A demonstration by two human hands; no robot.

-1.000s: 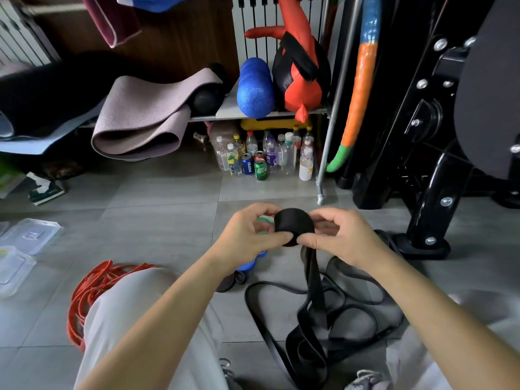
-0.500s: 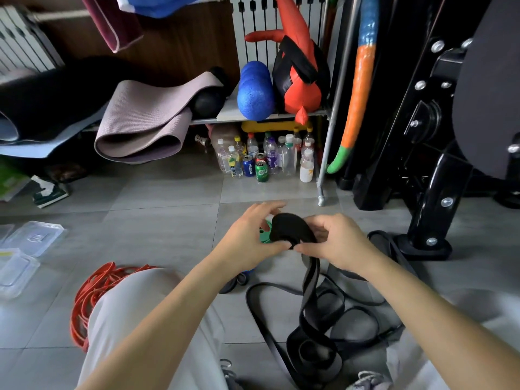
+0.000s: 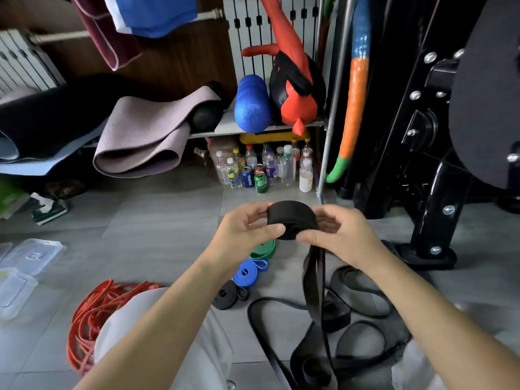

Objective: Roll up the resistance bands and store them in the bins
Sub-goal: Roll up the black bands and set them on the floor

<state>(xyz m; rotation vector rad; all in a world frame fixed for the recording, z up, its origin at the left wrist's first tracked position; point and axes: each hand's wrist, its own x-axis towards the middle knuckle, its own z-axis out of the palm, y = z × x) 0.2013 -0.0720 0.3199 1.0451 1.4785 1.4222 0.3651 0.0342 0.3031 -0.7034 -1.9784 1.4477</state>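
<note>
Black band roll [image 3: 292, 218] held above the floor's [image 3: 157, 220] middle; left hand [image 3: 247, 229] and right hand [image 3: 340, 235] each curled round a side, thumbs pinching. Unrolled tail [image 3: 313, 280] hangs to floor. Judgement: keep tail taut, edges flush while turning; bins [image 3: 15, 291] at floor's left edge

1. Floor [image 3: 157, 220]: grey tiles, pale grout lines, soft sheen.
2. Back wall: brown wood panel [image 3: 174, 66], with a white radiator [image 3: 250, 32] beside it.
3. Low shelf [image 3: 225, 128] carries a folded mauve mat [image 3: 146, 136], a blue foam roller [image 3: 251, 104] and a red-and-black padded bag [image 3: 298, 91].
4. Under the shelf: a cluster of bottles and cans [image 3: 264, 167] on the floor.
5. Right: a striped foam stick [image 3: 354, 88] leaning upright and a black machine frame [image 3: 433, 215] bolted to a foot plate.
</note>
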